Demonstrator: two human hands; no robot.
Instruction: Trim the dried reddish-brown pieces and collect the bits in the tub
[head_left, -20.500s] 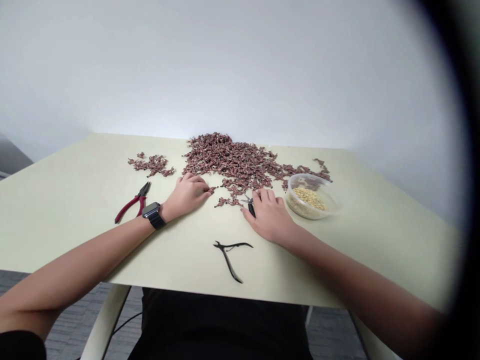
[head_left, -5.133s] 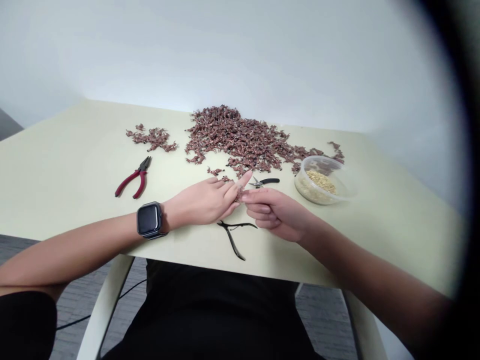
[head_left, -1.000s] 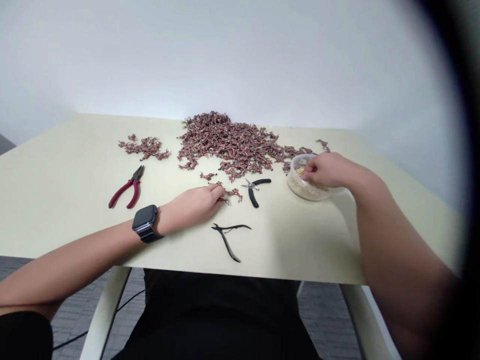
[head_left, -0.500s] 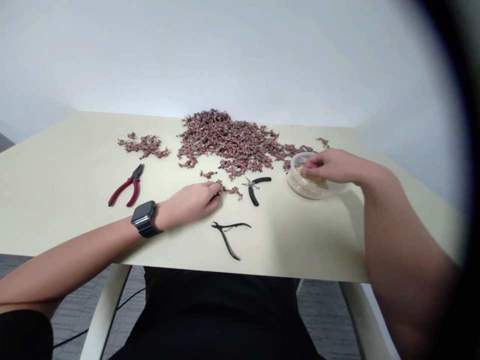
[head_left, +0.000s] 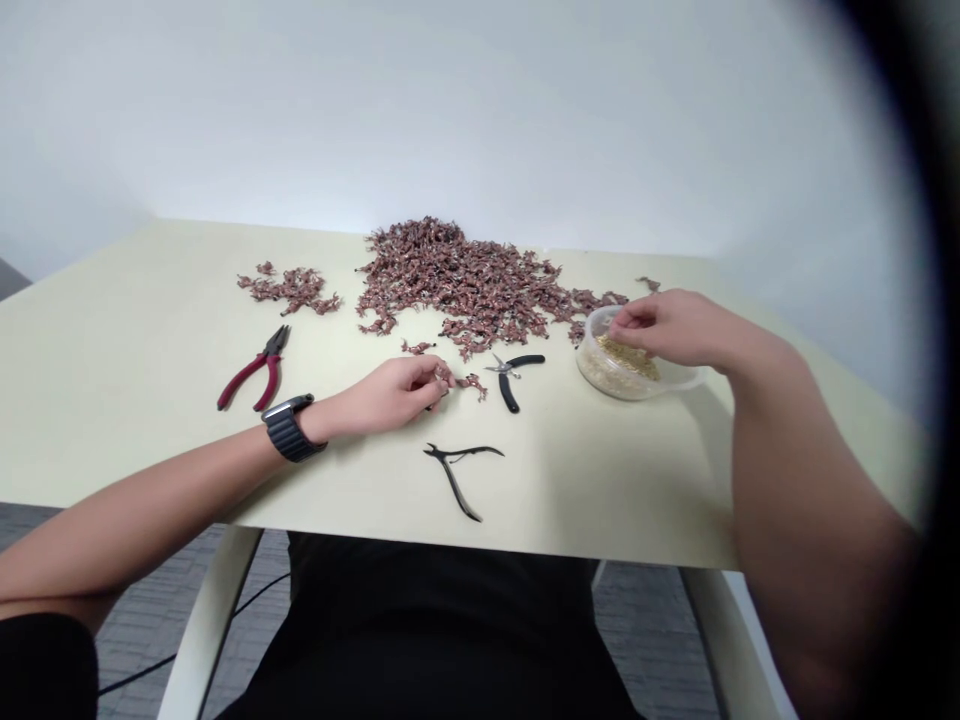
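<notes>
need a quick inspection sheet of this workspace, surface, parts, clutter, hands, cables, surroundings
Surface: pale tabletop; spills, nothing seen.
Job's things: brown heap at the back; smaller brown cluster to its left; clear tub with golden bits on the right.
Clutter: red-handled pliers, black-handled cutters and dark nippers lie unheld, handles spread.
Hands: left hand has its fingers around a small brown piece; right hand is at the clear tub's mouth, any hold unclear.
Cables: dark cable below the table; ends not visible.
Surroundings: pale wall behind, grey floor below; other people, nothing seen.

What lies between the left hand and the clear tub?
In the head view, one brown figure, then black-handled cutters, lie between the left hand and tub.
</notes>
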